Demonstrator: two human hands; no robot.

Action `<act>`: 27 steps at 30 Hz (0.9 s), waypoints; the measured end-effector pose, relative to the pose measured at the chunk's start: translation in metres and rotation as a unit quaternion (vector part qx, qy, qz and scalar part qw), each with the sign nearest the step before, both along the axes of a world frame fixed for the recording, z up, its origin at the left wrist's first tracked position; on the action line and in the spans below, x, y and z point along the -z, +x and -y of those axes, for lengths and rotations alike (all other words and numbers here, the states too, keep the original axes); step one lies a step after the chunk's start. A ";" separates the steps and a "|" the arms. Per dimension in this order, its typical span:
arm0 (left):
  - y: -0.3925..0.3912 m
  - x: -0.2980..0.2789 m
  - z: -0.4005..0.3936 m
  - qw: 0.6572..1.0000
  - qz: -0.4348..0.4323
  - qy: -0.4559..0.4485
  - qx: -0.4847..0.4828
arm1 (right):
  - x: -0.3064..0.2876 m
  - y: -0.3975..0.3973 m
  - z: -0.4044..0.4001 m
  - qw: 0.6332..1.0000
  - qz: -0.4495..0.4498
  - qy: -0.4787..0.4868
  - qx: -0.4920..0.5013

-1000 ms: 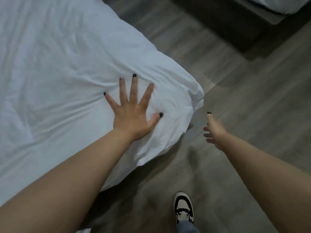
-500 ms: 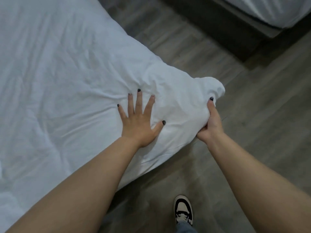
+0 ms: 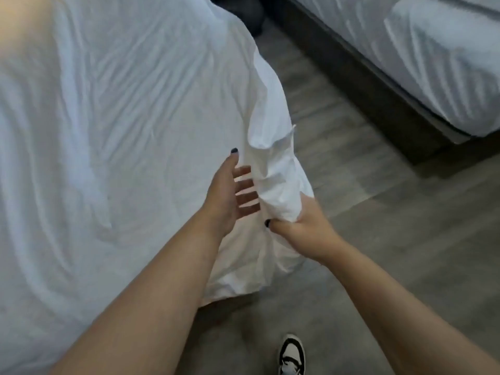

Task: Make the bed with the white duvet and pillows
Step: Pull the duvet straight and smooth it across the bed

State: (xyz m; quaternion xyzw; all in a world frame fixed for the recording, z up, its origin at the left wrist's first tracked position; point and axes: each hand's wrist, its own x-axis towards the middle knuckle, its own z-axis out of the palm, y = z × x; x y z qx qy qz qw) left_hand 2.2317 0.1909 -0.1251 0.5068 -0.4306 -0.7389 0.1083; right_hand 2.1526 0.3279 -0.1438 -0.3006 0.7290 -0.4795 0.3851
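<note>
Head view is showing the right hand gripping the duvet corner (left hand spread beside it), likely needing pulling square next.

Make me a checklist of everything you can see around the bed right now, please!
Surface: bed covered by cloth, wrinkled all over.
Job's things: white duvet spread over the bed; its corner is bunched and lifted at the bed's edge. No pillows seen.
Clutter: nothing seen.
Grips: right hand grips the bunched duvet corner from below; left hand is open, fingers straight, beside the corner, with the fingertips hidden behind it.
Cables: nothing seen.
Surroundings: grey wood floor; second bed with white bedding on a dark base at upper right; one black-and-white shoe at the bottom; a dark object at the top edge, too unclear to name.
</note>
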 end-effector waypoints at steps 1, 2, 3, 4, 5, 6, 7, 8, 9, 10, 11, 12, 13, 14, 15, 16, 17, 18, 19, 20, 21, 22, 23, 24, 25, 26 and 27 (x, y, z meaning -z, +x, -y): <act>0.016 -0.008 0.013 1.000 0.005 -0.006 0.021 | -0.003 0.019 0.007 0.997 -0.052 0.016 -0.053; 0.030 -0.020 0.023 0.999 0.006 -0.011 0.037 | -0.005 0.038 0.013 0.990 -0.100 0.028 -0.098; 0.044 -0.030 0.036 0.998 0.005 -0.016 0.052 | -0.006 0.059 0.021 0.980 -0.138 0.039 -0.138; 0.059 -0.040 0.048 0.997 0.000 -0.020 0.071 | -0.007 0.081 0.029 0.969 -0.165 0.045 -0.175; 0.074 -0.050 0.061 0.995 0.003 -0.039 0.092 | -0.009 0.103 0.038 0.958 -0.192 0.049 -0.206; 0.089 -0.060 0.072 0.989 0.023 -0.069 0.128 | -0.012 0.127 0.047 0.947 -0.221 0.046 -0.230; 0.107 -0.064 0.083 0.974 0.074 -0.119 0.177 | -0.014 0.150 0.057 0.935 -0.250 0.033 -0.249; 0.126 -0.065 0.093 0.951 0.154 -0.165 0.211 | -0.018 0.173 0.067 0.924 -0.277 0.014 -0.265; 0.149 -0.062 0.102 0.923 0.240 -0.196 0.229 | -0.021 0.198 0.077 0.912 -0.300 -0.004 -0.279; 0.175 -0.056 0.111 0.896 0.305 -0.225 0.231 | -0.025 0.222 0.087 0.899 -0.325 -0.017 -0.294; 0.201 -0.051 0.121 0.875 0.340 -0.254 0.232 | -0.027 0.248 0.097 0.887 -0.343 -0.023 -0.309; 0.229 -0.046 0.130 0.864 0.352 -0.277 0.231 | -0.029 0.272 0.107 0.877 -0.354 -0.025 -0.324; 0.258 -0.040 0.141 0.864 0.343 -0.293 0.225 | -0.030 0.298 0.117 0.870 -0.362 -0.027 -0.335; 0.289 -0.038 0.150 0.866 0.332 -0.304 0.215 | -0.029 0.324 0.127 0.862 -0.368 -0.028 -0.347; 0.323 -0.036 0.159 0.874 0.320 -0.307 0.201 | -0.029 0.351 0.136 0.855 -0.373 -0.034 -0.359; 0.358 -0.035 0.166 0.884 0.304 -0.303 0.185 | -0.028 0.378 0.144 0.846 -0.377 -0.037 -0.375; 0.396 -0.032 0.170 0.897 0.283 -0.294 0.172 | -0.025 0.408 0.150 0.835 -0.380 -0.037 -0.396; 0.433 -0.025 0.174 0.910 0.259 -0.283 0.161 | -0.022 0.437 0.156 0.821 -0.383 -0.034 -0.421; 0.470 -0.018 0.176 0.922 0.237 -0.269 0.145 | -0.018 0.466 0.160 0.805 -0.386 -0.026 -0.450; 0.507 -0.010 0.175 0.934 0.221 -0.250 0.128 | -0.011 0.493 0.164 0.786 -0.391 -0.015 -0.479; 0.540 0.000 0.174 0.944 0.205 -0.232 0.111 | -0.003 0.519 0.167 0.764 -0.399 -0.002 -0.507; 0.571 0.012 0.172 0.949 0.200 -0.220 0.100 | 0.008 0.542 0.169 0.737 -0.413 0.008 -0.534; 0.598 0.026 0.168 0.951 0.203 -0.212 0.096 | 0.019 0.563 0.169 0.708 -0.431 0.017 -0.560; 0.622 0.041 0.161 0.952 0.209 -0.201 0.095 | 0.032 0.581 0.167 0.677 -0.449 0.031 -0.582; 0.640 0.058 0.152 0.956 0.209 -0.184 0.092 | 0.046 0.595 0.162 0.651 -0.462 0.050 -0.601; 0.654 0.076 0.142 0.963 0.199 -0.164 0.084 | 0.059 0.605 0.156 0.629 -0.468 0.073 -0.616; 0.662 0.092 0.131 0.969 0.183 -0.150 0.073 | 0.070 0.612 0.149 0.616 -0.470 0.096 -0.625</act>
